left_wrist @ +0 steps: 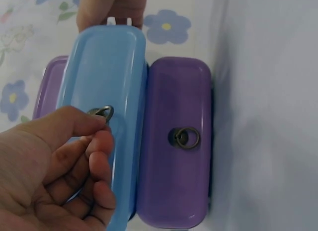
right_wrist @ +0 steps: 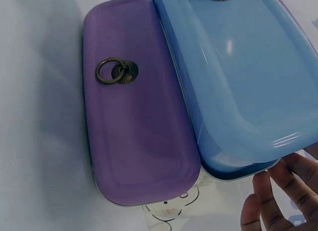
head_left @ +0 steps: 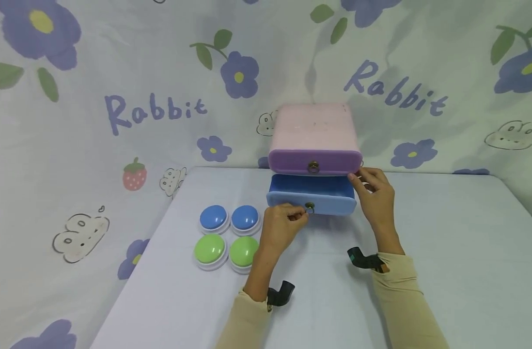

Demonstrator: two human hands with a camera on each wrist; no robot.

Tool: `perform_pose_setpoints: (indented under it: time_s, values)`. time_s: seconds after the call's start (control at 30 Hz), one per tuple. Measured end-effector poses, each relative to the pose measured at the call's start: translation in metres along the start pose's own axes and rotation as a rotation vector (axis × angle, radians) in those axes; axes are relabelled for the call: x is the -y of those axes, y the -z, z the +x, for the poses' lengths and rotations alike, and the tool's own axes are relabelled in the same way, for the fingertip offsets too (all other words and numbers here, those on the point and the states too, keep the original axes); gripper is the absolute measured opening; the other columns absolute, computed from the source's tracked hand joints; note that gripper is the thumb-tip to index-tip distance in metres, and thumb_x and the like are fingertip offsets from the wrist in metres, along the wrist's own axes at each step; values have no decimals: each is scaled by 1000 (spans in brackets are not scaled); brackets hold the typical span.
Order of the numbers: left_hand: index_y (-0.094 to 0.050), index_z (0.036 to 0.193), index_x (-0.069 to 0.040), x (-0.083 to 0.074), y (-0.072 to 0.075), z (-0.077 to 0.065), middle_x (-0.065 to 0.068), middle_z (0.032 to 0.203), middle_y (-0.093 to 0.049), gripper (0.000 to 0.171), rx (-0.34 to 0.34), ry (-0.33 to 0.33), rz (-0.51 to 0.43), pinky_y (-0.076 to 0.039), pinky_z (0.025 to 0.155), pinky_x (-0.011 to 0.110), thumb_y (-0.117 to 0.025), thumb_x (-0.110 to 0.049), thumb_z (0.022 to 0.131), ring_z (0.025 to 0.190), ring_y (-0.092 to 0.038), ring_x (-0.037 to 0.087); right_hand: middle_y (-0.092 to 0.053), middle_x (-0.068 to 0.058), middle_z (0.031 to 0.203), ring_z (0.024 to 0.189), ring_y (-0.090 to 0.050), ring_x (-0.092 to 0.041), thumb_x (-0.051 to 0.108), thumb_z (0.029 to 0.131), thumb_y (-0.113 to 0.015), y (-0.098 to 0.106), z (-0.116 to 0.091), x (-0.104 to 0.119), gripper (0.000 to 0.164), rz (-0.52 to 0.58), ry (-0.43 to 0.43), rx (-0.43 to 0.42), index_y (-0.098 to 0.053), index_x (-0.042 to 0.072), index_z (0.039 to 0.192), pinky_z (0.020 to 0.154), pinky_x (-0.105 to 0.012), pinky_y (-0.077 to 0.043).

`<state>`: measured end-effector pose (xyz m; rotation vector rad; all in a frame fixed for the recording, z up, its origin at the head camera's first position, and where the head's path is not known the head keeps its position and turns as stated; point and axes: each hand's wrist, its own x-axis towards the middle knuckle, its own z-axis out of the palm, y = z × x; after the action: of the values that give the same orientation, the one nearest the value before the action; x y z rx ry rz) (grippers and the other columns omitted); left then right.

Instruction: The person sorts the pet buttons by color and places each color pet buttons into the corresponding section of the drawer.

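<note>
A small pink drawer cabinet (head_left: 314, 126) stands at the back of the table. Its blue drawer (head_left: 331, 206) is pulled out below the purple top drawer (head_left: 288, 162); its visible inside is bare. With thumb and index finger, my left hand (head_left: 279, 228) pinches the metal ring (left_wrist: 105, 112) on the blue drawer's front. My right hand (head_left: 377, 198) holds the cabinet's right side beside that drawer, thumb at the front edge and fingers along the side. Both wrist views show a lower purple drawer (right_wrist: 144, 121), closed, with its own ring pull (right_wrist: 110, 71).
Left of the cabinet sit two blue push buttons (head_left: 213, 217) and two green push buttons (head_left: 210, 249) on white bases. The left forearm passes close beside the nearer green one. A patterned cloth (head_left: 157, 58) hangs right behind the white table (head_left: 458, 242).
</note>
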<state>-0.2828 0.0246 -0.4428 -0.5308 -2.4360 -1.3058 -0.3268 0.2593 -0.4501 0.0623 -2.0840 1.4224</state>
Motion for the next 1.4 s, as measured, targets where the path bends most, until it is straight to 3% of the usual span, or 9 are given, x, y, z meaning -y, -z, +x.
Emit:
perform_pose_setpoints:
  time_s: [0.3,0.9,1.4]
  values:
    - [-80,90,-3,-5,4,-9,-1,74,-68,8,21,39,-11,-51,60,20,-76,-4,84,67,-59,8,-63,-2,117,101,-57,-9,32,94,-71,1,-1,2,43,-8,-12,4,-67,8,129,85,-22,-43]
    - [-80,87,-4,-8,3,-25,-2,70,-65,5,13,26,11,-48,57,21,-77,-3,83,65,-56,8,-63,-4,117,100,-57,-10,33,95,-70,1,-2,0,43,-23,-17,4,-66,9,131,85,-23,-44]
    - [-80,86,-7,-17,16,-44,-6,73,-66,5,100,95,-17,-51,61,21,-78,-9,84,67,-58,5,-63,-3,117,100,-57,-10,33,95,-70,1,-2,2,42,-10,-11,8,-67,9,130,85,-23,-43]
